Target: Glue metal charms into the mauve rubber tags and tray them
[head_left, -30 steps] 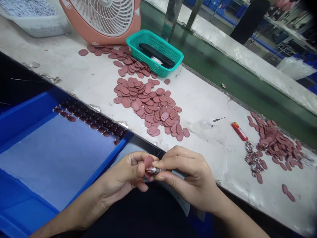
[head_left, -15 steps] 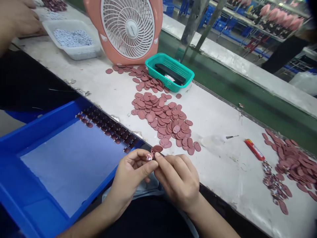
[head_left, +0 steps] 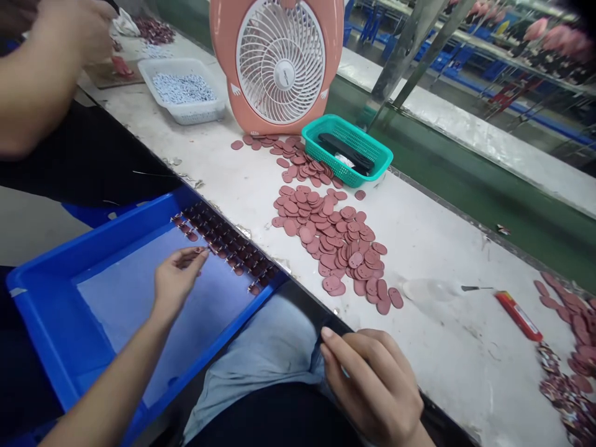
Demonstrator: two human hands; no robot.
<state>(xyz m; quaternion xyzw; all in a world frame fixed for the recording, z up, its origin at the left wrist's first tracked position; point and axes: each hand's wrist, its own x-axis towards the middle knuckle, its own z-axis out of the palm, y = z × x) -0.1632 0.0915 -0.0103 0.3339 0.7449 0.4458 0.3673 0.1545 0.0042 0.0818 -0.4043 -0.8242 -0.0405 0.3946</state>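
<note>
My left hand (head_left: 177,279) reaches into the blue bin (head_left: 93,239) and pinches a small maroon oval piece (head_left: 201,251) at its fingertips. That piece is right beside the rows of similar finished pieces (head_left: 228,243) lined up along the bin's far wall. My right hand (head_left: 367,379) rests at the near edge of the white table (head_left: 442,347), above my lap. Its fingers are loosely extended, with nothing visible in them. A heap of maroon oval tags (head_left: 335,239) lies on the table between my two hands.
A pink desk fan (head_left: 279,62) stands at the back, with a teal basket (head_left: 347,149) beside it and a white tray of small parts (head_left: 184,93) to its left. A red lighter (head_left: 519,315) and more tags (head_left: 572,323) lie right. A co-worker's arm (head_left: 41,81) is upper left.
My hands have separated. The left carried the assembled piece leftward into the blue bin, and the right dropped to the table edge. The view has swung left and up.
</note>
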